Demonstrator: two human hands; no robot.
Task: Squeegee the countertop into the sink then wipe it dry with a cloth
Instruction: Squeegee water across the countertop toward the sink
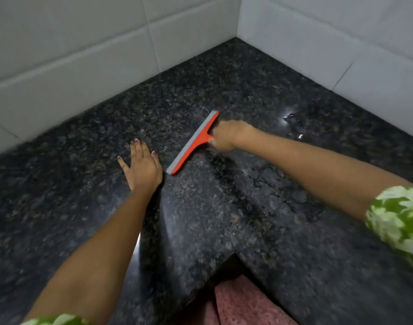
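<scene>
Countertop [224, 219] first: dark speckled granite fills nearly the whole view and runs into an inner corner under two white tiled walls [83, 55]. Its near edge shows a notch at the bottom of the view. Right of the middle, between the right forearm and the near edge, the stone shows blotchy patches and a glossy sheen that look like a film of water, and a few bright glints sit near the right-hand wall; motion blur makes it hard to tell wet from merely polished. No sink is in view, so where the water is to be sent cannot be judged from here.

Squeegee [192, 142] — orange body, grey rubber strip — lies with its blade down on the counter about midway between the inner corner and the near edge, slanting from upper right to lower left. The right hand [226, 137] is wrapped around its short handle, fingers curled tight on it. The left hand [143, 165] rests palm-down on the stone just beside the blade's lower end, fingers extended and slightly spread, thumb out to the side.

A pink textured cloth [245, 303] shows below the notch at the near edge, not on the counter and not in either hand.

By my reading the squeegee stage is under way with wet-looking stone left behind the blade — and the drying wipe has not begun.
</scene>
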